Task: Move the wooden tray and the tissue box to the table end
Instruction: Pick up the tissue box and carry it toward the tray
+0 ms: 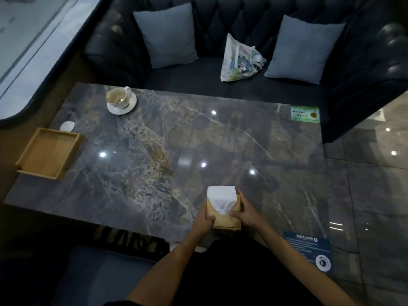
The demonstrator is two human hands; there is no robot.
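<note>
Bare forearms, no sleeves, black clothing

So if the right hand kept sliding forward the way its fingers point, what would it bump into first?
The right hand grips the tissue box, fingers pointing up and left across the table. That line looks free over bare marble; perhaps the cup on its saucer far off, though depth is unclear.

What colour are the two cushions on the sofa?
Light blue-grey cushions, plain, seen best in the head view.

Between the hands, the tissue box [224, 217] is pale tan wood with a white tissue [221, 199] on top. Under them, the table [198, 146] is dark grey marble, veined gold-brown and white. Far to their left, the wooden tray [47, 153] is honey-yellow.
</note>
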